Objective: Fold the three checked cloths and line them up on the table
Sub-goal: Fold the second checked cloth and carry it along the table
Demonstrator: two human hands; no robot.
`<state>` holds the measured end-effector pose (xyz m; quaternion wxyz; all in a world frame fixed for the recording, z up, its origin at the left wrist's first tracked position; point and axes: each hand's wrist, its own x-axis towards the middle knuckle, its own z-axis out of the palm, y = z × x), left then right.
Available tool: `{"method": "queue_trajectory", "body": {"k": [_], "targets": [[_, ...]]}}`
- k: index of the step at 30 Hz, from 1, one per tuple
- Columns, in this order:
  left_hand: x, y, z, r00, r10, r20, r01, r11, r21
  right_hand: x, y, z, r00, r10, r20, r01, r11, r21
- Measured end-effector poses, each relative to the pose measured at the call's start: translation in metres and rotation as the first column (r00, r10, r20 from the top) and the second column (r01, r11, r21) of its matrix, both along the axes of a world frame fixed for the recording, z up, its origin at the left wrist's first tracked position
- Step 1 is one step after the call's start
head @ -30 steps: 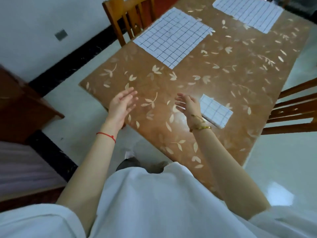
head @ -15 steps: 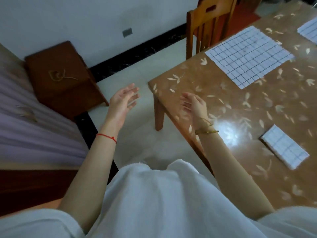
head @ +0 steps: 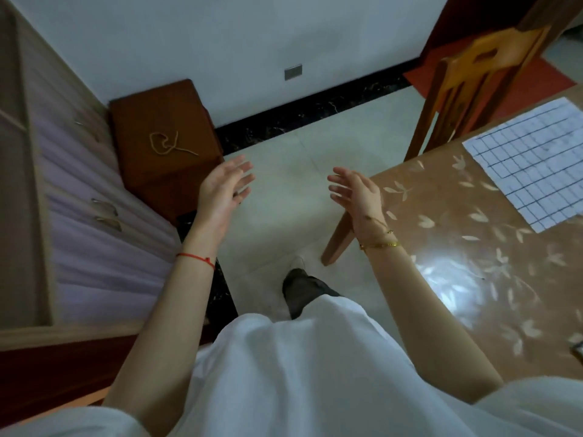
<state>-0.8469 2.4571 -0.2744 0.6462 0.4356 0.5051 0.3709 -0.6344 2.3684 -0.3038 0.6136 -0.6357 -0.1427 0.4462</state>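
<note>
White checked cloth [head: 530,165] lay unfolded on the desk [head: 441,253], by its far edge; the folded one had slipped from view as the person turned. The left hand [head: 225,184] and right hand [head: 356,193] hung empty, fingers spread, just off the desk's corner, likely repositioning toward the next cloth to fold.

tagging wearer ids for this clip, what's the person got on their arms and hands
Bare forearms, no gloves. The left hand has a thin red string bracelet at the wrist; the right hand wears a fine gold chain bracelet. Loose white sleeves show at the bottom corners.
</note>
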Motion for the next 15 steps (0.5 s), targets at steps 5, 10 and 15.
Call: {"method": "queue_trajectory", "body": {"k": [5,10,15], "targets": [[0.010,0.068,-0.004,1.000,-0.021,-0.005,0.021,0.999,0.029,0.003,0.073,-0.004,0.999,0.036,-0.006,-0.036,0.999,0.012],[0.033,0.155,0.000,1.000,-0.026,0.005,0.026,0.999,0.035,0.022,0.158,-0.005,0.999,0.038,-0.009,-0.038,0.999,0.023],[0.064,0.240,0.016,0.998,-0.061,0.004,0.060,0.996,0.060,0.049,0.239,0.007,1.000,0.017,-0.012,-0.016,1.000,0.015]]}}
